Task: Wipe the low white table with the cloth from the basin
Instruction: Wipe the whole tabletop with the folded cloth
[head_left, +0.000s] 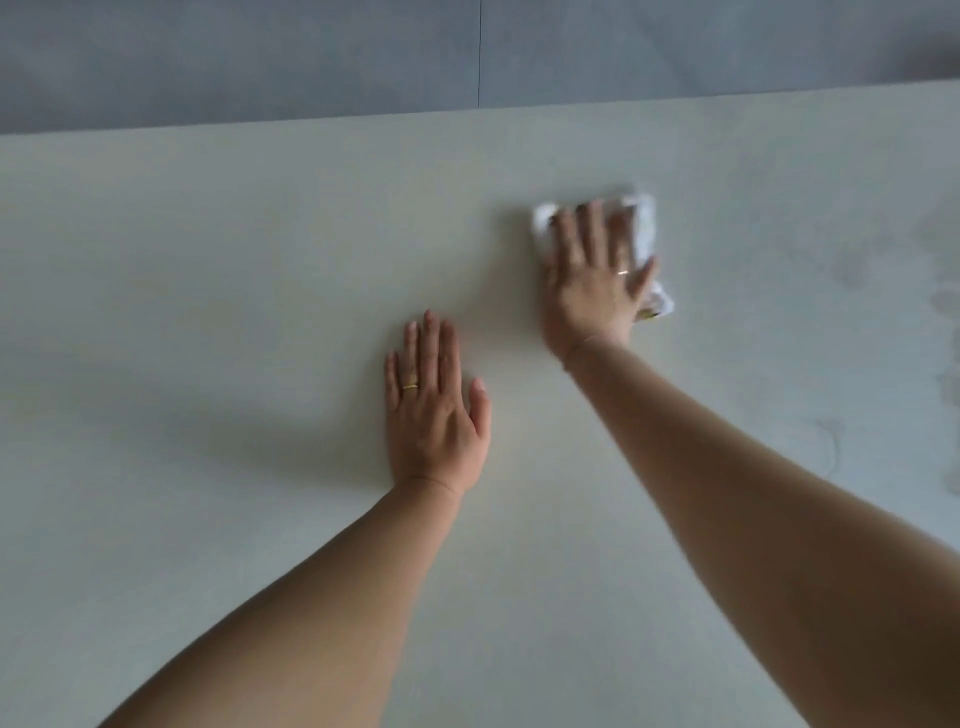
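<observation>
Currently the cloth (644, 231) is being pressed flat onto the surface (208, 312) by the right hand (592, 283), toward the far side and right of the middle. Its fingers (592, 228) are being held straight and spread wide over the cloth, not curled round it; white folds are showing past the fingertips and beside the little finger. The left hand (436, 410) is being laid palm down on the bare surface, nearer and to the left, with fingers straight and close together and nothing being held. Faint greyish marks (943, 306) are being seen near the right edge, probably damp streaks. The cloth is being judged soft, light and likely wet, so it is apt to bunch or slip from under a flat palm; it is best being pinned across its middle with even pressure, loose corners tucked under. Beyond the far edge, 1 seam is being seen in the grey floor (260, 52).
</observation>
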